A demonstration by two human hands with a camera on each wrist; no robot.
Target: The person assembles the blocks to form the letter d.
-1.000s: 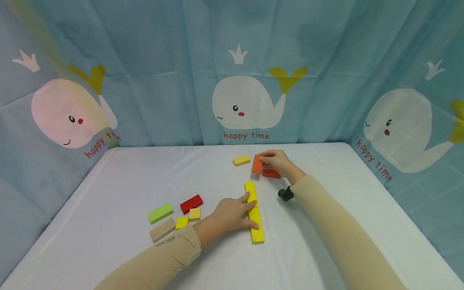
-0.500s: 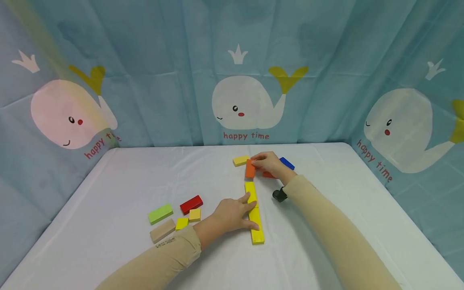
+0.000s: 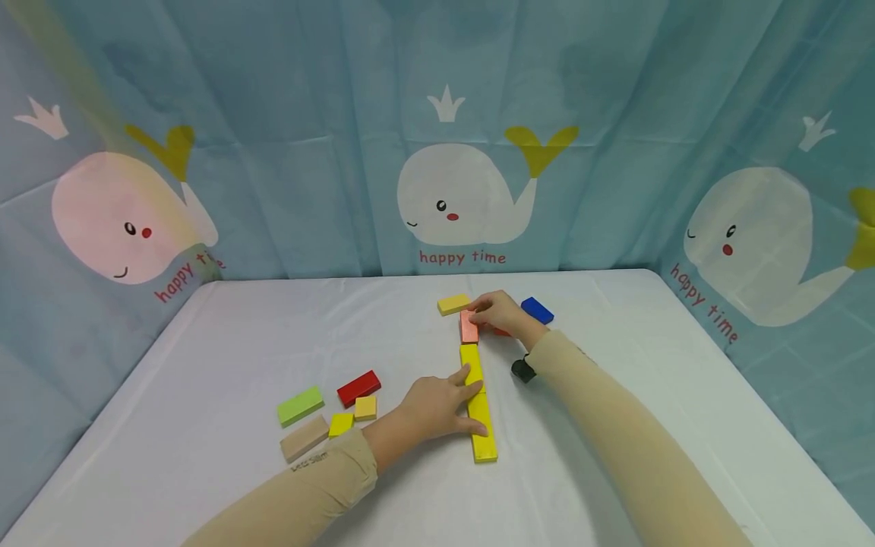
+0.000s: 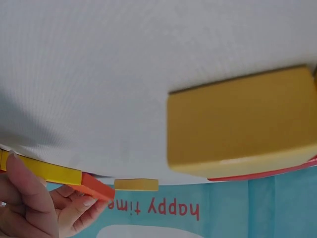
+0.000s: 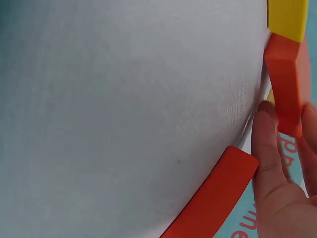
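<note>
Two yellow blocks [image 3: 484, 448] lie end to end in a line on the white table. My left hand [image 3: 437, 406] rests on them, thumb and fingers spread across their tops. At the far end of the line, my right hand [image 3: 497, 311] pinches an orange block [image 3: 469, 328] between thumb and fingers. In the right wrist view, this orange block [image 5: 287, 79] is tilted, one end right at the end of a yellow block [image 5: 287, 17]. Another orange-red block [image 5: 213, 196] lies beside the right hand, mostly hidden beneath it in the head view.
A pale yellow block [image 3: 454, 305] and a blue block [image 3: 537, 310] lie at the back. To the left are a red block [image 3: 358, 388], a green block [image 3: 301, 406], a plain wooden block [image 3: 304, 438] and two small yellowish blocks [image 3: 365, 408]. A whale-print curtain [image 3: 342, 190] surrounds the table.
My right hand has moved left and toward me, bringing the orange block to the far end of the yellow line. The blue block has come into view. My left hand stays in place.
</note>
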